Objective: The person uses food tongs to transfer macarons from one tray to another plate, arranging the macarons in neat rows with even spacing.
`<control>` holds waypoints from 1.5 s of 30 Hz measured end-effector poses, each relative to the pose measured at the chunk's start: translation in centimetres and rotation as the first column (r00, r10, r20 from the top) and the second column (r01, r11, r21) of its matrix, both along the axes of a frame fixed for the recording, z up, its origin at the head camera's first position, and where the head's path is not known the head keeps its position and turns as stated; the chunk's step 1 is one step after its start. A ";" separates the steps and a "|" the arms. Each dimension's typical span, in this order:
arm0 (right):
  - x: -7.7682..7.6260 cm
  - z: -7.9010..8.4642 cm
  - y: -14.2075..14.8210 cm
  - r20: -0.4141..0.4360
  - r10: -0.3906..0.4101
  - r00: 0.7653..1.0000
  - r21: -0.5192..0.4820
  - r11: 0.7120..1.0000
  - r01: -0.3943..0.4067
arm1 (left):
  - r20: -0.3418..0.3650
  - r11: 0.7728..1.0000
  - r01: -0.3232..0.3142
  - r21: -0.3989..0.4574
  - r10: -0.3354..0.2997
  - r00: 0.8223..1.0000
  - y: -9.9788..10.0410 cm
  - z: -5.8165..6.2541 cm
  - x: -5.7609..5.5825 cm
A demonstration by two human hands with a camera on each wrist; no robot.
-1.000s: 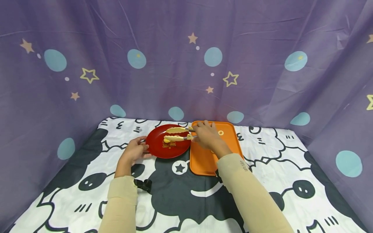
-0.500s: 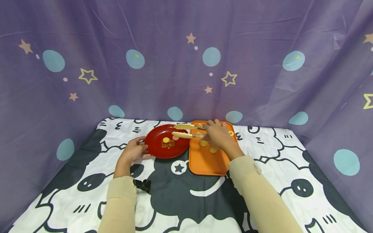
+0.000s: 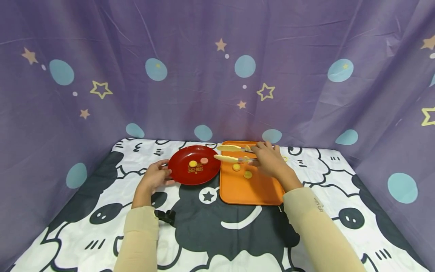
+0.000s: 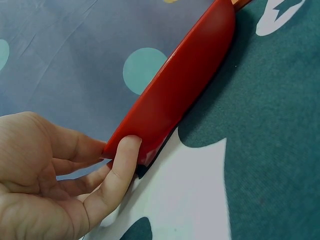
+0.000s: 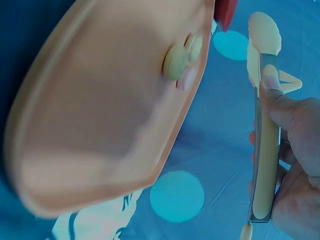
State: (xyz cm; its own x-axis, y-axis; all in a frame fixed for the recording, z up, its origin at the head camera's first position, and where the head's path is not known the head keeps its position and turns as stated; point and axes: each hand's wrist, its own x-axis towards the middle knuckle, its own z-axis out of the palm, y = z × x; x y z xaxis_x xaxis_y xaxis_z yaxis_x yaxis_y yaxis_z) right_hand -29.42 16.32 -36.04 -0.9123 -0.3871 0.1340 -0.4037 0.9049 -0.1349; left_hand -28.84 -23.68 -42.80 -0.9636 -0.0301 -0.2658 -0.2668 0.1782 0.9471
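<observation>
Purple curtain [image 3: 183, 102] behind, cartoon-print cloth [image 3: 200, 243] underneath. Left hand [image 3: 156, 176]: fingers pinch left rim of red plate [image 3: 181, 173]. Right hand [image 3: 269, 160]: fingers curled round tongs [image 3: 227, 158], tong tips parted above left edge of orange tray [image 3: 251, 192]. Plate, just left of tray, carries yellow disc [image 3: 193, 164] and pink disc [image 3: 204, 161], near each other. Two yellow discs [image 3: 248, 174] on tray; pinkish piece [image 5: 186, 78] beside them, mostly behind tongs in head view. Right hand hides part of tray's right side. Sleeves [image 3: 324, 234] cut off at bottom edge.
</observation>
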 end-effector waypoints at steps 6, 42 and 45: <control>0.6 -0.1 1.6 -0.005 -0.010 1.000 -0.003 1.000 0.010 | -0.003 1.000 0.004 0.001 -0.004 1.000 0.0 0.1 0.1; 3.9 -2.1 10.0 0.048 0.048 0.998 -0.013 0.999 -0.048 | 0.003 1.000 -0.002 -0.001 0.002 1.000 0.0 0.0 0.1; 4.2 -2.3 10.6 0.070 0.055 0.996 -0.015 0.998 -0.054 | -0.001 1.000 0.005 0.009 -0.005 1.000 0.1 0.0 0.2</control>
State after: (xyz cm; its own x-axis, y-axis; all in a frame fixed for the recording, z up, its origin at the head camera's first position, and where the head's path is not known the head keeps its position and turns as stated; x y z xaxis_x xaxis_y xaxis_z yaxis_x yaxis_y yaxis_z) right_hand -25.24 26.94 -38.38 -0.8972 -0.4351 0.0753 -0.4415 0.8797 -0.1769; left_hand -28.68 -23.60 -42.76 -0.9639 -0.0233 -0.2654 -0.2654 0.1707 0.9489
